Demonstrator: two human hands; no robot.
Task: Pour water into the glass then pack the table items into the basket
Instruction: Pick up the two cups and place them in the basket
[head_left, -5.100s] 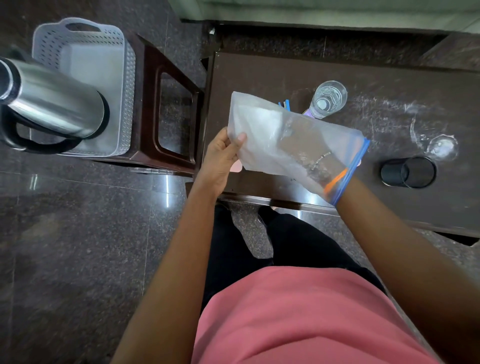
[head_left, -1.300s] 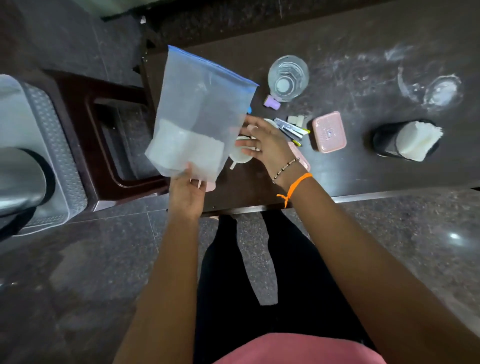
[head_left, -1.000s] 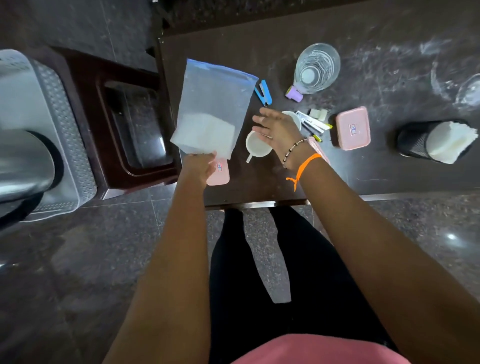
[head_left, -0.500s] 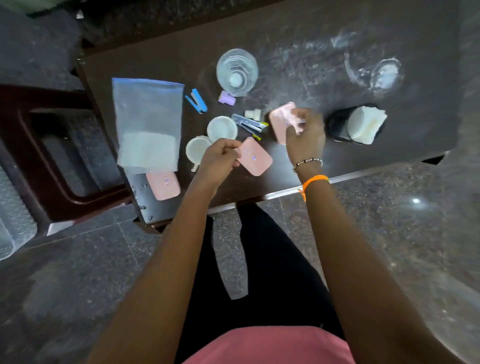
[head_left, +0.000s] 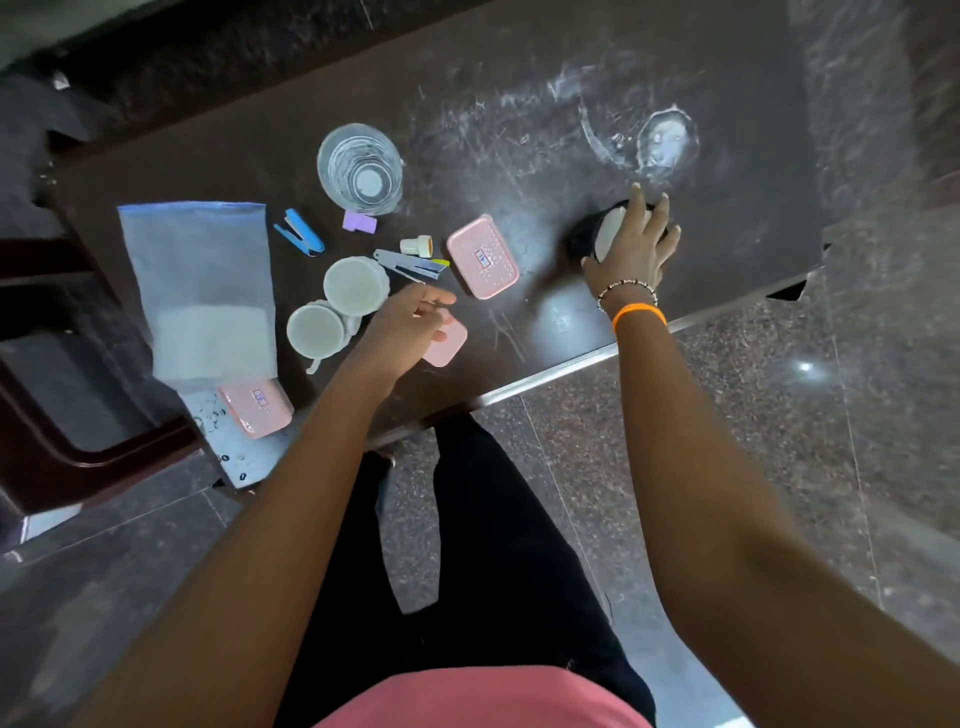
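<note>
A glass of water (head_left: 361, 169) stands at the back of the dark table (head_left: 493, 130). My right hand (head_left: 631, 247) grips from above a black cup (head_left: 582, 239) stuffed with white paper. My left hand (head_left: 405, 325) hovers with loose fingers over a small pink box (head_left: 448, 344) that lies flat near the front edge. Another pink box (head_left: 482, 257) lies between my hands. Left of them are two white cups (head_left: 356, 283) (head_left: 317, 330), a clear zip bag (head_left: 202, 291) holding white sheets, and a third pink box (head_left: 257, 408) partly under it. The basket is out of view.
Small items lie near the glass: a blue clip (head_left: 298, 231), a purple eraser (head_left: 358, 222), a white-and-orange cap (head_left: 415, 245) and a silver stapler (head_left: 410, 265). A dark wooden stool (head_left: 67, 447) stands left of the table. White smears mark the tabletop at the back right.
My right hand put down the pink box and moved right onto the black cup. My left hand lowered the small pink box onto the table and loosened its hold. The view shifted.
</note>
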